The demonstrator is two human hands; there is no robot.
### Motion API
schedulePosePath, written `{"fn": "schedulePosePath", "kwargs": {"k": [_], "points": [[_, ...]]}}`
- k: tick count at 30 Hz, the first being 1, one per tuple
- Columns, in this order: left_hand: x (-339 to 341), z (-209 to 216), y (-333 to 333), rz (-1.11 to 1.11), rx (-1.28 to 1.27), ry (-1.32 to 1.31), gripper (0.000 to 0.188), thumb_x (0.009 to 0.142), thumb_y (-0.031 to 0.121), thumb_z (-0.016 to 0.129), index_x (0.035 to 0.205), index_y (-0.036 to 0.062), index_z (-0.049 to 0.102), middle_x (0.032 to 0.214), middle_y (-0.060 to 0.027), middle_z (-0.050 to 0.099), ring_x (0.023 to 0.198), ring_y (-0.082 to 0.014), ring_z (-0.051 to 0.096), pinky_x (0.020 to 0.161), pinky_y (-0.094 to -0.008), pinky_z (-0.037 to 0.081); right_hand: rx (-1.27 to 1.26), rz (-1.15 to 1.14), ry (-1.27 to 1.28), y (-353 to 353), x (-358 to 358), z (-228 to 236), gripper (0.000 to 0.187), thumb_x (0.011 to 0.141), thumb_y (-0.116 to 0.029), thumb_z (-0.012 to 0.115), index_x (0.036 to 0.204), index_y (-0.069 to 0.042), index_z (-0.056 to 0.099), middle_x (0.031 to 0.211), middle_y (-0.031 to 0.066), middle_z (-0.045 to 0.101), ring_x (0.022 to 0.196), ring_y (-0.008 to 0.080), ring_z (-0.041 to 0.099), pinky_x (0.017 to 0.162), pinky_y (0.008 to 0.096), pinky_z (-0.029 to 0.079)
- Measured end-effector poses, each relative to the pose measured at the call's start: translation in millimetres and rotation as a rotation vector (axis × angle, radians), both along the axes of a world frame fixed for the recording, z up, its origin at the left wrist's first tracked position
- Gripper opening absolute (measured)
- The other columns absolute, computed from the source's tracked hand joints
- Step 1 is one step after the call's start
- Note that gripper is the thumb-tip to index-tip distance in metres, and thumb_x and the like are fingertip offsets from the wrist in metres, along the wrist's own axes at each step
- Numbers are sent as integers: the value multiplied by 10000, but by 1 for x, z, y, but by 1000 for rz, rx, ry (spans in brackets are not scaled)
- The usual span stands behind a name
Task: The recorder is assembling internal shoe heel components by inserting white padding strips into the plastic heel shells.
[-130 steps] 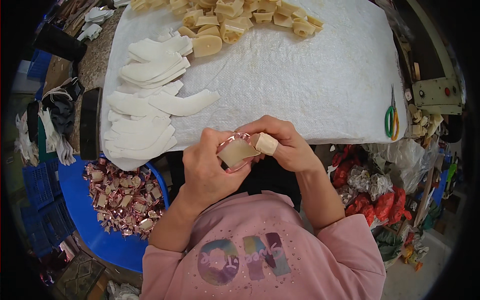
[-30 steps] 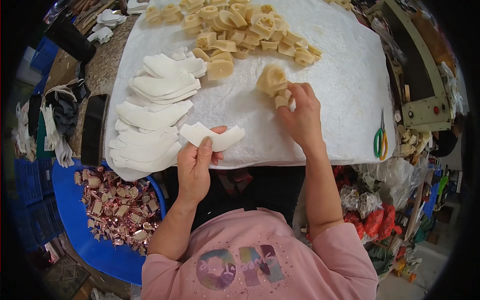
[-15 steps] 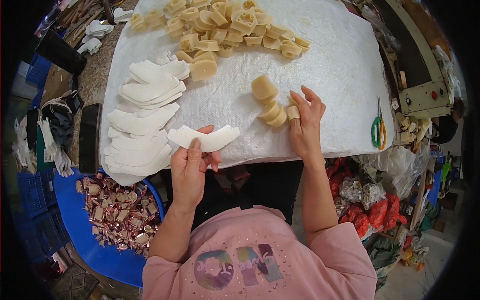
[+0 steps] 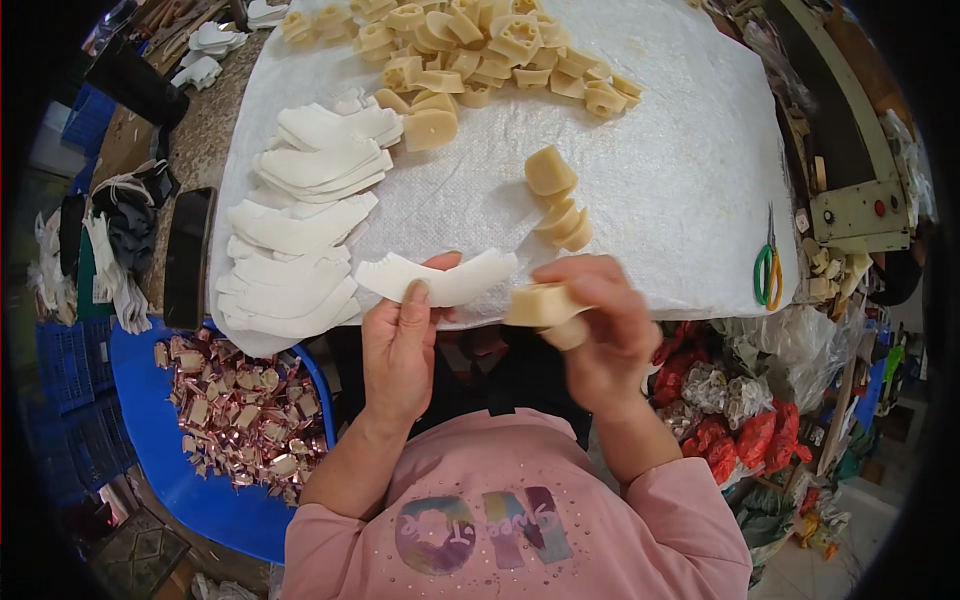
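My left hand [image 4: 402, 350] pinches a curved white strip [image 4: 440, 282] with toothed ends, thumb on top, over the table's near edge. Just right of the strip, my right hand [image 4: 605, 335] is closed on a beige plastic-looking piece [image 4: 540, 306] with a flat face; its fingers are partly smeared by motion. Beyond the hands, a few more beige pieces [image 4: 551, 172] stand together on the white woven sheet [image 4: 680, 170]. Overlapping stacks of similar white strips [image 4: 300, 222] lie to the left of my left hand.
A heap of beige pieces [image 4: 480, 45] covers the far part of the sheet. Scissors [image 4: 769, 265] with green and orange handles lie at the right edge. A dark phone [image 4: 188, 255] rests at the left. Below it, a blue tub [image 4: 150, 430] holds shiny copper-coloured parts [image 4: 245, 415].
My right hand has picked up a beige piece from beside the small group and brought it nearer, toward the white strip. My left hand still holds the strip. The whole view has shifted slightly.
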State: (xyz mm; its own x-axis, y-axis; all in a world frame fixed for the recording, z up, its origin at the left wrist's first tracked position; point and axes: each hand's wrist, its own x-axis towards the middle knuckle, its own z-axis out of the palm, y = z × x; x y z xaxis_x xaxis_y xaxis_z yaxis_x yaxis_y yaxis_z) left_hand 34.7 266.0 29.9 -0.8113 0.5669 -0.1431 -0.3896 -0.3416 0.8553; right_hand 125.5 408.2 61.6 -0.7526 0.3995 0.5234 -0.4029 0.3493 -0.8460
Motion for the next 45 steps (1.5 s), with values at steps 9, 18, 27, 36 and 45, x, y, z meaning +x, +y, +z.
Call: {"fn": "schedulePosePath", "kwargs": {"k": [9,18,27,36,45], "points": [[7,22,-9,-120,108,-39,373,990,169,365,1213,-111,471,1122,-144,572,950,-122,561,810,-248,460,278,-60,238,-21,-28,-32,520,625,178,573,1090,-56,548,1022,142,587,864,295,565,707,363,475],[13,26,-6,-65,68,36,363,986,161,374,1183,-116,501,1083,-139,594,909,-110,560,781,-232,452,318,-135,232,-24,-28,-34,528,630,151,610,1105,-66,538,1005,128,598,854,288,546,699,346,468],[12,20,-8,44,-168,423,353,979,154,357,1128,-97,554,924,-89,646,773,-60,538,685,-212,437,490,-248,241,-21,-36,-31,493,641,88,633,1087,-95,528,977,103,628,788,265,483,675,349,413],[-8,36,-19,114,-432,711,174,917,66,497,938,-65,610,791,-108,618,619,-123,510,572,-222,409,777,-287,-81,-19,-25,0,263,570,-52,659,815,-133,612,843,14,584,791,217,469,759,421,252],[-2,23,-14,87,-536,871,168,908,81,512,912,-60,604,699,-48,535,586,-102,434,536,-239,346,875,-88,-369,-21,-25,7,213,561,-42,618,736,-127,533,745,27,416,764,216,425,705,411,236]]}}
